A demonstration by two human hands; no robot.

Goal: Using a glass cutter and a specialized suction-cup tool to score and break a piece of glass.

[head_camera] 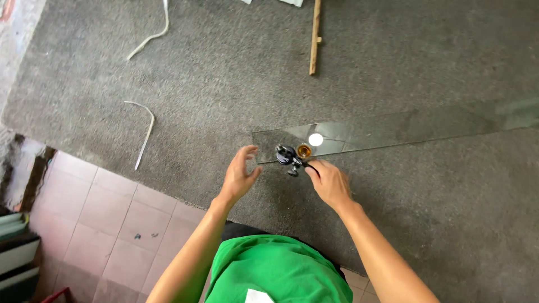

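A long narrow strip of clear glass [393, 128] lies on a grey carpeted surface [236, 73], reaching from the middle to the right edge. At its near left end sits a small black glass-cutting tool [291, 157] with a brass-coloured oil cup. My right hand [328, 180] grips that tool from the right. My left hand [240, 174] hovers just left of the glass's end, fingers spread, holding nothing. A bright round reflection shows on the glass beside the tool.
A wooden stick [315, 36] lies at the top centre. Two pale bent strips [144, 134] [151, 35] rest on the carpet at left. Pinkish floor tiles [106, 224] run along the lower left beyond the carpet's edge. My green shirt [278, 269] fills the bottom centre.
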